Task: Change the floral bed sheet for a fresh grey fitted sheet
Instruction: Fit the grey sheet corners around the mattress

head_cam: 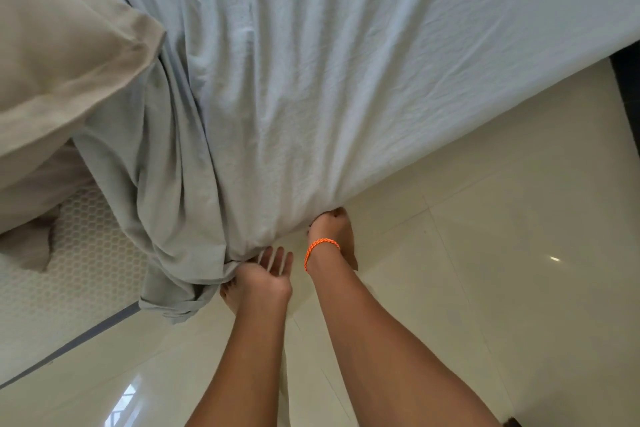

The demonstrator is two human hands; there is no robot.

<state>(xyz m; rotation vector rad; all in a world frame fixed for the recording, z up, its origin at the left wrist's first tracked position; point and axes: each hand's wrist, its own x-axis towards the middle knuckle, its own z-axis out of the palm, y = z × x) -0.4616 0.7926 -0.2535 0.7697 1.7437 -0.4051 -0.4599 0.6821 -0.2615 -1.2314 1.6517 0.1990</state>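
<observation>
Open tiled floor (485,253) is lying to the right of the bed corner, giving free passage there. To the left, a bunched fold of the grey sheet (173,236) is hanging over the mattress (86,253) edge and blocking the way in, and a beige pillow (62,62) is crowding the bed's left side.

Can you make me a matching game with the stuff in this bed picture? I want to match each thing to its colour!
Things:
1. fitted sheet
2. pillow
3. wrist band
4. floor

Colours:
A. orange
B. shiny cream
C. pale grey
D. beige

Pairs: 1-C, 2-D, 3-A, 4-B
</observation>
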